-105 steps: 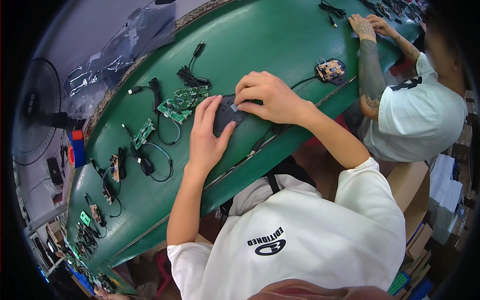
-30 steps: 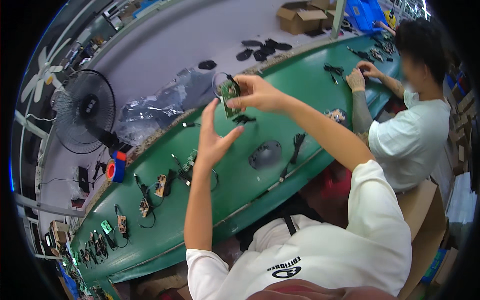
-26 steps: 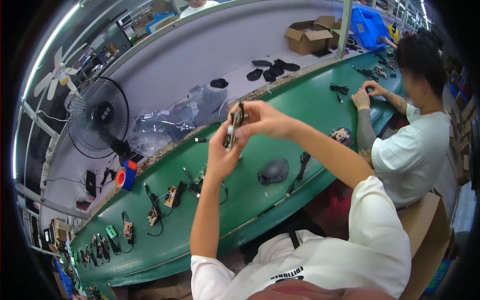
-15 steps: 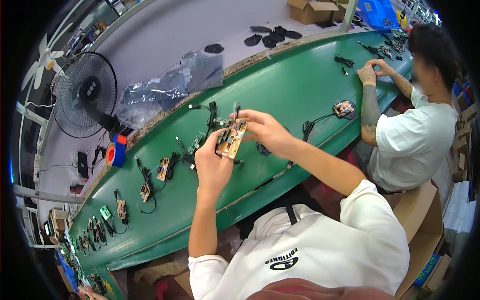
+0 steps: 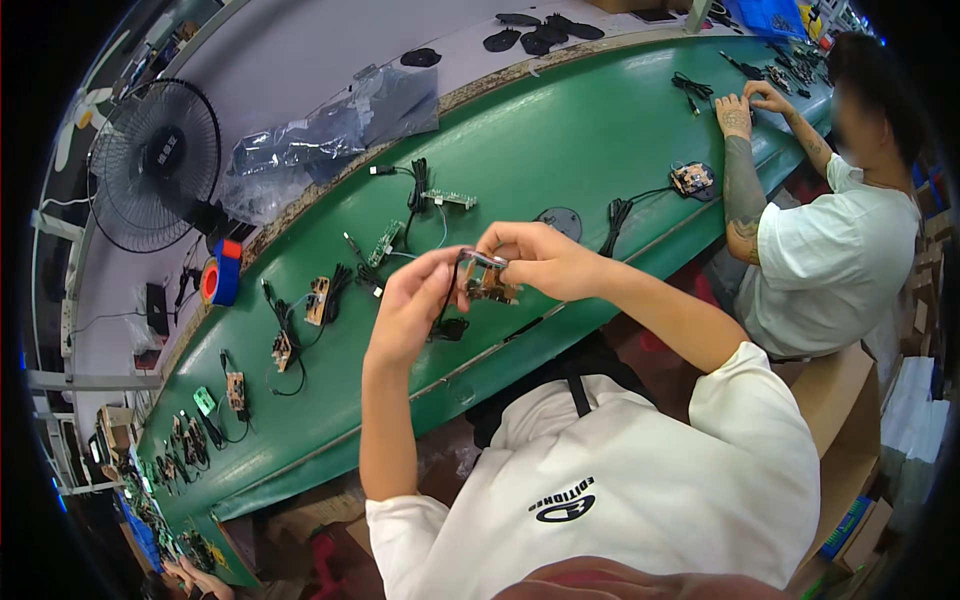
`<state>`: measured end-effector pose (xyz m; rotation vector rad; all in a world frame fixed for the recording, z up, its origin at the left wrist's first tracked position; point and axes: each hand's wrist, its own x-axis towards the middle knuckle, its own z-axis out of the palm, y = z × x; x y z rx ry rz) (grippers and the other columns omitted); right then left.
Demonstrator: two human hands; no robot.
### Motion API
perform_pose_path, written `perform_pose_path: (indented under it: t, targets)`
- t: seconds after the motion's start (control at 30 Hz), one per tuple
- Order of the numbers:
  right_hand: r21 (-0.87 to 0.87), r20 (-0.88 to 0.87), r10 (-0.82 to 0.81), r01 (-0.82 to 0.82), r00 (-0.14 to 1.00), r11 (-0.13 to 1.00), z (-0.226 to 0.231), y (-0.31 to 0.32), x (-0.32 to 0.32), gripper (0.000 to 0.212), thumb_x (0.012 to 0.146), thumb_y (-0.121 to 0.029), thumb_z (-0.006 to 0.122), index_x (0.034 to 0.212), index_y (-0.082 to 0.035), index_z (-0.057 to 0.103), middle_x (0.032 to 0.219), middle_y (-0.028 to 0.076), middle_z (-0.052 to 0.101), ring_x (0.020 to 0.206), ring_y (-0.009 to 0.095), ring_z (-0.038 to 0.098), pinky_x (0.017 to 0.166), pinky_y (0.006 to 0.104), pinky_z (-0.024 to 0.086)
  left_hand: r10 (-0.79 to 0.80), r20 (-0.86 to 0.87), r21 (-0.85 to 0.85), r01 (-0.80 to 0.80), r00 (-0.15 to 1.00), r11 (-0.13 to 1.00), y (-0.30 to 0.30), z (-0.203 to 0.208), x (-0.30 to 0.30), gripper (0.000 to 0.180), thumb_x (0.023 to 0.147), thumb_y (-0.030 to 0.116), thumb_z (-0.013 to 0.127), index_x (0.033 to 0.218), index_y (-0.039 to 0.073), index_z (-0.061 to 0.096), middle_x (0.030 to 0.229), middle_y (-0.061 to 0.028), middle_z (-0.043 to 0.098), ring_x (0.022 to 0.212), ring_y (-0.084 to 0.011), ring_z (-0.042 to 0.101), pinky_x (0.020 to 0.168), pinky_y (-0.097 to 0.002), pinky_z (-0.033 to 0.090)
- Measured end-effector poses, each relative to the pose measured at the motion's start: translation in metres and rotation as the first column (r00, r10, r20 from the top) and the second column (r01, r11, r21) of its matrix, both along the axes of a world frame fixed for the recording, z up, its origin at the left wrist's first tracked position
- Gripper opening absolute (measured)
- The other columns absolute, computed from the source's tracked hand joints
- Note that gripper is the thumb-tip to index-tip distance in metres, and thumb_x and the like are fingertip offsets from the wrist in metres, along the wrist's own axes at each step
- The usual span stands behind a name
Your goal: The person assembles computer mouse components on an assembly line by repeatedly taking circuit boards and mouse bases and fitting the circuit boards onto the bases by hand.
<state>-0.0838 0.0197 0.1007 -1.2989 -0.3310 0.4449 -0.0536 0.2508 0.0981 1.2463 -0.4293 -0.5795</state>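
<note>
Pinching one black cable (image 5: 442, 312) is the left hand (image 5: 404, 312); the right hand (image 5: 546, 262) grips one circuit board (image 5: 494, 288).

- 1 held board (image 5: 492, 286)
- 2 green boards (image 5: 448, 199), middle of table (image 5: 570, 110)
- 3 brown boards (image 5: 318, 300), toward left end
- 1 board-fitted shell (image 5: 692, 180), right near edge
- 1 dark shell (image 5: 560, 222), near edge
- black shells (image 5: 420, 58) past far edge: overlapping, can't count

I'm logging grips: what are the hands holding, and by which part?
The right hand holds a circuit board near its upper edge; the left hand is at the black cable beside it, its grip unclear.
</note>
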Motion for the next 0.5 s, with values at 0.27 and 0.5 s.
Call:
perform_pose_path:
  t: [0.27, 0.5]
  targets:
    - [-0.508, 0.485, 0.015, 0.268, 0.874, 0.818, 0.008, -0.019, -0.006, 0.023, 0.086, 0.005, 0.048, 0.106, 0.001, 0.058, 0.085, 0.012, 0.065, 0.072, 0.02, 0.059, 0.069, 0.0345, 0.047, -0.132, -0.113, 0.227, 0.155, 0.985, 0.961, -0.013, 0.009, 0.013, 0.036, 0.109, 0.031, 0.052, 0.115, 0.0, 0.069, 0.087, 0.0015, 0.061, 0.067, -0.005, 0.044, 0.059, -0.0212, 0.038]
    - [-0.556, 0.75, 0.051, 0.586, 0.66, 0.59, 0.005, -0.036, -0.006, 0.025, 0.086, 0.003, 0.051, 0.108, -0.004, 0.061, 0.098, 0.012, 0.064, 0.095, 0.035, 0.059, 0.087, 0.0457, 0.045, -0.382, 0.054, 0.308, 0.349, 0.923, 0.885, -0.004, 0.011, 0.013, 0.033, 0.108, 0.023, 0.05, 0.107, -0.004, 0.069, 0.077, 0.0013, 0.059, 0.068, -0.0063, 0.046, 0.063, -0.0226, 0.039]
